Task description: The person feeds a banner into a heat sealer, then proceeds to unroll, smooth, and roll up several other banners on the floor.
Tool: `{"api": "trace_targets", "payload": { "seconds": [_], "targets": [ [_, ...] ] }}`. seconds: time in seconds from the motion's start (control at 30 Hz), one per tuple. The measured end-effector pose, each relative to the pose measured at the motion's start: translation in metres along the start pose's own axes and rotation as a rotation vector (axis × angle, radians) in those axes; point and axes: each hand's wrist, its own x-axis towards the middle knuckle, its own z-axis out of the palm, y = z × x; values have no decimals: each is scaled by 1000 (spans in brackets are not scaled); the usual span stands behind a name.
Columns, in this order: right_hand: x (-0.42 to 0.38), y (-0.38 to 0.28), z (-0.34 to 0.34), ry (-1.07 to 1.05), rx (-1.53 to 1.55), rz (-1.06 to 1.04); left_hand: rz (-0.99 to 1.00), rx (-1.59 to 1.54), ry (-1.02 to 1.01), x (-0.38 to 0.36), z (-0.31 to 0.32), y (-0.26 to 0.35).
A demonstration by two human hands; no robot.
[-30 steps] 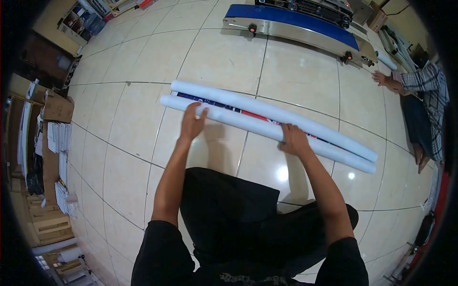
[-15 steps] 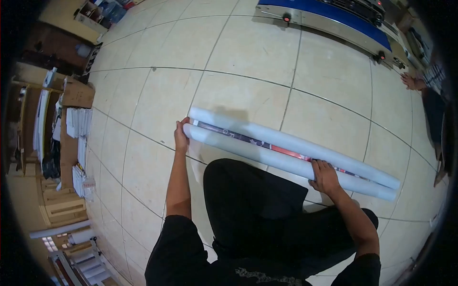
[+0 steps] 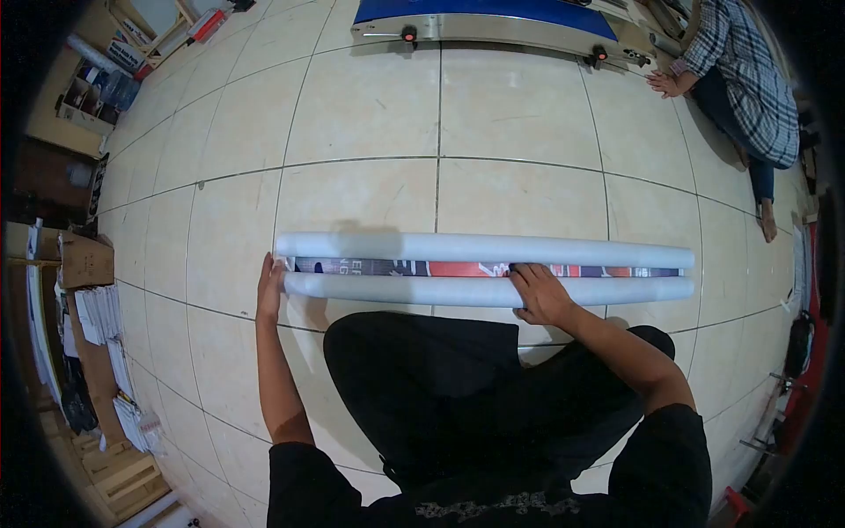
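Note:
Two long white rolls lie side by side on the tiled floor, the far roll (image 3: 484, 247) and the near roll (image 3: 396, 289). Between them shows a strip of printed sheet (image 3: 458, 267) in dark and red colours with white letters. My left hand (image 3: 269, 289) is at the left end of the near roll, its fingers stretched out along the end. My right hand (image 3: 541, 293) lies over the near roll right of its middle, fingers curled over the top and reaching the printed strip.
A long machine (image 3: 493, 29) with a blue top stands on the floor ahead. At the upper right a person in a checked shirt (image 3: 748, 79) sits with a hand on the floor. Boxes and paper stacks (image 3: 99, 315) line the left side.
The view has turned to the right, so the rolls now look nearly level and more of the other person shows. The gap between the rolls looks more even at the right end.

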Motion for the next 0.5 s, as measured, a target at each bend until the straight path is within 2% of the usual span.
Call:
{"api": "trace_targets", "payload": {
  "seconds": [0.07,0.1,0.17,0.2,0.23,0.3,0.33,0.4,0.43,0.5],
  "targets": [
    [4,8,-10,-42,-30,8,-1,-456,148,-10,3,-8],
    [9,12,-21,-87,-57,16,1,-457,148,-9,1,-22],
    [26,23,-40,-56,-159,207,-74,-552,429,4,0,-66],
    [30,35,-42,14,-88,172,-5,-593,458,18,-6,-105],
    [34,33,-46,112,-119,120,-6,-592,455,8,-3,-99],
    [43,46,-34,46,192,-8,4,-462,494,-7,7,-75],
    [42,47,-30,52,184,-8,9,-470,493,-6,11,-71],
    [40,31,-32,110,-57,-14,114,-317,457,-7,15,-75],
    [43,33,-32,107,-54,-17,111,-315,459,-8,16,-77],
    [55,37,-29,43,17,145,131,-267,440,-10,20,-74]
  ]
}}
